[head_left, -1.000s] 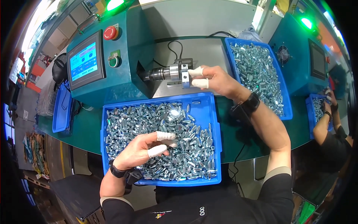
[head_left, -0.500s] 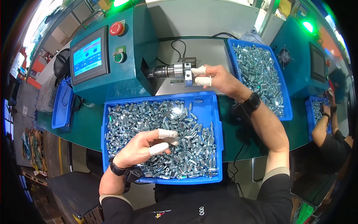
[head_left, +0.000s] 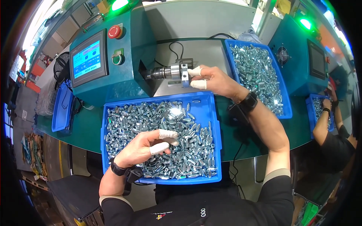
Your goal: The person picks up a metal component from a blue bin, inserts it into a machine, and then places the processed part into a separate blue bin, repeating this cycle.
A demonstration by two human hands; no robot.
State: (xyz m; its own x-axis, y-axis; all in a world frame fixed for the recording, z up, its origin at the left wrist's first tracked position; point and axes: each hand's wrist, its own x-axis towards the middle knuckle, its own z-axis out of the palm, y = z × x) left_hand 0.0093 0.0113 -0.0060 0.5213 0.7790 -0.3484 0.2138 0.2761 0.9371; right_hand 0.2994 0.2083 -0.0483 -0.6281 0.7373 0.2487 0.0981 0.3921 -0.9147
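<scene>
My right hand [head_left: 217,81] reaches to the machine's spindle [head_left: 164,72]. White finger cots cover its thumb and forefinger, which press together at the outer face of a grey metal clamp block [head_left: 184,75]. Whatever sits between those fingertips is hidden. Over the near blue bin [head_left: 217,150], my left hand [head_left: 141,147] hovers with its cotted thumb and fingers apart. No part shows between them. Beneath it lies a heap of shiny hexagonal metal sleeves [head_left: 188,150].
The green machine [head_left: 113,83] carries a lit screen [head_left: 88,58] and a red stop button [head_left: 115,31]. A second blue bin of metal sleeves [head_left: 256,71] stands right of my right hand. Farther right, a co-worker's arm [head_left: 322,124] reaches by another machine [head_left: 298,60].
The whole view has shifted slightly, moving the scene a little to the left. Both hands keep nearly the same pose against the bin and the clamp block.
</scene>
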